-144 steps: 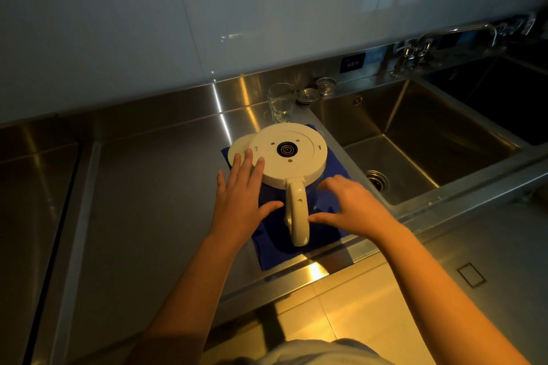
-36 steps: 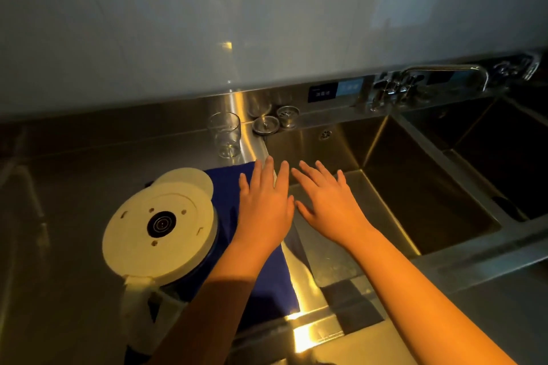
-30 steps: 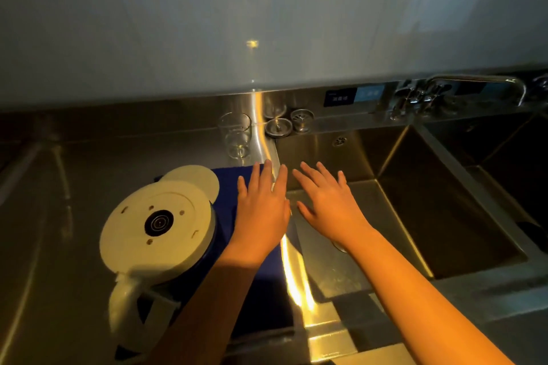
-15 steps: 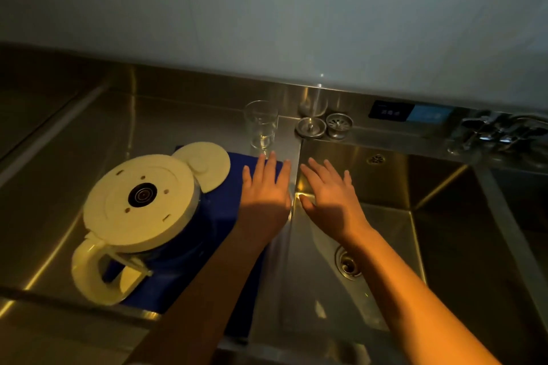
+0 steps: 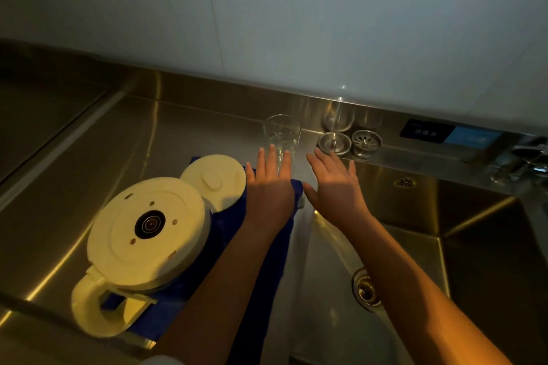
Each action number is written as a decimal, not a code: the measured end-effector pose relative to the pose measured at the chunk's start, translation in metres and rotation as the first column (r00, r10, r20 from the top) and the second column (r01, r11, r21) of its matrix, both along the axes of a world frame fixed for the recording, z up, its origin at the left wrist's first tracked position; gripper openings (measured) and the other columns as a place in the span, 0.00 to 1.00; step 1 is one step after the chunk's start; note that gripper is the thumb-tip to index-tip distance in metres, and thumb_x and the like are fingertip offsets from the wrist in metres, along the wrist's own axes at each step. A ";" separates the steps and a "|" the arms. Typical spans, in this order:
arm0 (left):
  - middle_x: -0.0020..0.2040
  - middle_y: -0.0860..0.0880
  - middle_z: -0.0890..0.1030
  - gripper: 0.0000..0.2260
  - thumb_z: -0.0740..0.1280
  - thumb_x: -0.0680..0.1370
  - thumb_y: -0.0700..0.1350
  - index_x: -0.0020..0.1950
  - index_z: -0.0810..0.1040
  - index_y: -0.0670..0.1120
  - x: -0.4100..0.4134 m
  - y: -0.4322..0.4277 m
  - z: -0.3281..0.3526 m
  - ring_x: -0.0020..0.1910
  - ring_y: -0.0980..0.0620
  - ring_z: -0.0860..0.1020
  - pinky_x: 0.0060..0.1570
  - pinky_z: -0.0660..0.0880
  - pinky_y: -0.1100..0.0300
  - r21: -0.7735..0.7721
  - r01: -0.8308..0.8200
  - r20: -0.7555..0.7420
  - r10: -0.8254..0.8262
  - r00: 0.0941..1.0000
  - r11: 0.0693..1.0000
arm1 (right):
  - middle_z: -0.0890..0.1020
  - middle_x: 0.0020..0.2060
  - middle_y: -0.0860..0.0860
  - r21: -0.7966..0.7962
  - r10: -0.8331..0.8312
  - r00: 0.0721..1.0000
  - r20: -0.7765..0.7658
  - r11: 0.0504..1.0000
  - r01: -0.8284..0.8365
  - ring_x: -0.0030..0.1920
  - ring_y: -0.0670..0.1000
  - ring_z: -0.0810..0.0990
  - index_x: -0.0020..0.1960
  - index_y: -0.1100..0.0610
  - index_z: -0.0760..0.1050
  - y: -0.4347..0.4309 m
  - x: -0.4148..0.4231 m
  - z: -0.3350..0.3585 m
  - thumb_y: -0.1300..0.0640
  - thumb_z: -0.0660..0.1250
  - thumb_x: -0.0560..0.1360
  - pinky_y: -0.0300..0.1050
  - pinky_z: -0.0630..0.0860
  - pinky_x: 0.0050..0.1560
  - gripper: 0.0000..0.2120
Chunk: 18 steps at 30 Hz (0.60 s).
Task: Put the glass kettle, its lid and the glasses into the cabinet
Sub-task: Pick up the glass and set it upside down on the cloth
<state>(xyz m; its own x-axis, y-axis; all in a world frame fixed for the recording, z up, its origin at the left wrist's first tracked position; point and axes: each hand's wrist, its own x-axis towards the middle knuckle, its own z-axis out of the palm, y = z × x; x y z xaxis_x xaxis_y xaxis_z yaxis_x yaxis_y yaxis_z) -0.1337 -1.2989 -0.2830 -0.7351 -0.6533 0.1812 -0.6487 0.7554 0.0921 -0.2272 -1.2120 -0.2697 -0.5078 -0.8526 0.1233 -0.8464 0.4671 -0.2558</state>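
The kettle [image 5: 146, 235] stands upside down on a blue cloth [image 5: 234, 225], its cream base facing up and its handle toward me. Its round cream lid [image 5: 214, 182] lies flat on the cloth just behind it. A clear glass [image 5: 281, 135] stands upright on the steel counter beyond the cloth. My left hand [image 5: 268, 190] hovers flat over the cloth's far corner, fingers spread, fingertips just short of the glass. My right hand [image 5: 333, 184] is open beside it, over the sink's left edge. Both hands hold nothing.
A steel sink [image 5: 415, 234] with a drain [image 5: 366, 289] lies to the right. Two metal sink strainers [image 5: 350, 142] rest on the ledge behind it, with a small control panel [image 5: 427, 133] and taps [image 5: 522, 160] further right. The tiled wall rises behind the counter.
My view has swung left and closer. Both open hands have moved forward toward the glass. The kettle, lid and glass have stayed where they were.
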 end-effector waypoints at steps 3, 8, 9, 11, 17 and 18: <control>0.73 0.38 0.61 0.28 0.66 0.75 0.43 0.74 0.62 0.44 -0.013 -0.009 0.002 0.73 0.40 0.60 0.67 0.60 0.41 0.069 -0.014 0.002 0.014 1.000 0.997 | 0.56 0.75 0.53 0.067 -0.009 1.000 -0.013 0.998 0.010 0.75 0.55 0.51 0.75 0.55 0.54 -0.015 -0.013 -0.002 0.49 0.60 0.78 0.59 0.46 0.72 0.29; 0.77 0.43 0.45 0.27 0.54 0.81 0.45 0.77 0.46 0.47 -0.022 -0.024 -0.011 0.76 0.44 0.45 0.71 0.46 0.45 0.103 -0.050 0.030 0.047 0.998 0.993 | 0.55 0.75 0.51 0.129 -0.008 1.000 0.001 0.992 0.007 0.75 0.54 0.50 0.76 0.52 0.51 -0.037 -0.028 -0.014 0.46 0.58 0.78 0.59 0.48 0.72 0.30; 0.77 0.41 0.49 0.27 0.57 0.80 0.45 0.77 0.49 0.45 -0.024 -0.027 -0.013 0.75 0.42 0.48 0.71 0.49 0.43 0.095 -0.058 0.014 0.057 0.998 0.994 | 0.56 0.75 0.51 0.126 -0.006 1.000 0.006 0.992 0.005 0.75 0.54 0.50 0.76 0.52 0.51 -0.041 -0.030 -0.017 0.45 0.58 0.78 0.59 0.48 0.72 0.31; 0.72 0.37 0.63 0.29 0.68 0.73 0.42 0.73 0.63 0.42 -0.027 -0.032 -0.018 0.71 0.38 0.62 0.65 0.61 0.39 0.069 -0.069 -0.016 0.070 0.997 0.995 | 0.57 0.75 0.51 0.113 -0.006 1.000 0.001 0.994 0.006 0.75 0.54 0.51 0.75 0.52 0.52 -0.048 -0.034 -0.022 0.45 0.59 0.77 0.59 0.49 0.72 0.31; 0.66 0.35 0.71 0.31 0.75 0.65 0.38 0.67 0.71 0.39 -0.035 -0.043 -0.027 0.64 0.34 0.71 0.56 0.68 0.35 0.111 -0.047 -0.065 0.055 0.996 0.993 | 0.57 0.75 0.50 0.067 -0.041 0.999 0.027 0.997 0.039 0.75 0.53 0.51 0.76 0.53 0.52 -0.064 -0.049 -0.035 0.42 0.60 0.76 0.59 0.48 0.72 0.33; 0.70 0.35 0.67 0.31 0.72 0.69 0.39 0.71 0.67 0.40 -0.034 -0.044 -0.028 0.68 0.35 0.65 0.61 0.64 0.35 0.131 -0.048 -0.068 0.057 0.996 0.990 | 0.57 0.75 0.50 0.067 -0.048 0.999 0.026 0.997 0.046 0.75 0.53 0.51 0.76 0.53 0.52 -0.066 -0.050 -0.036 0.41 0.60 0.76 0.59 0.48 0.72 0.34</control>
<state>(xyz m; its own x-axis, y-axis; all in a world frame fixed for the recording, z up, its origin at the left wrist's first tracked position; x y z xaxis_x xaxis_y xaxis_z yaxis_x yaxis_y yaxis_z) -0.1680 -1.3427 -0.3110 -0.6872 -0.7122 0.1430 -0.6757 0.6990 0.2343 -0.2774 -1.2779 -0.3062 -0.5498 -0.8337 0.0523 -0.8162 0.5228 -0.2460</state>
